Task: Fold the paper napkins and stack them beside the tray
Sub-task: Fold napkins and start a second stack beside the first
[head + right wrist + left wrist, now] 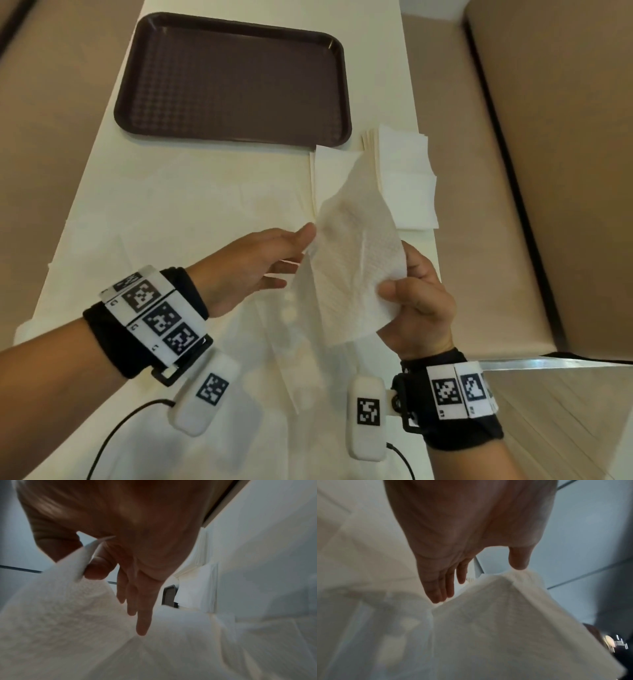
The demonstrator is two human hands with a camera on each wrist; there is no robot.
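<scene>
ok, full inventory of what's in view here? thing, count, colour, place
tray: one, dark brown, nothing on it, far end of table
table: one, white, running away from the camera
stacked napkins: one overlapping pile, count unclear, white, right of the tray's near corner
held napkin: one, white, textured, in the air between both hands
bench seat: one, tan, right of table
wrist bands: two, black with white marker blocks, one per wrist
left hand: fingers straight, touching the napkin's left edge
right hand: pinching the napkin's right edge
</scene>
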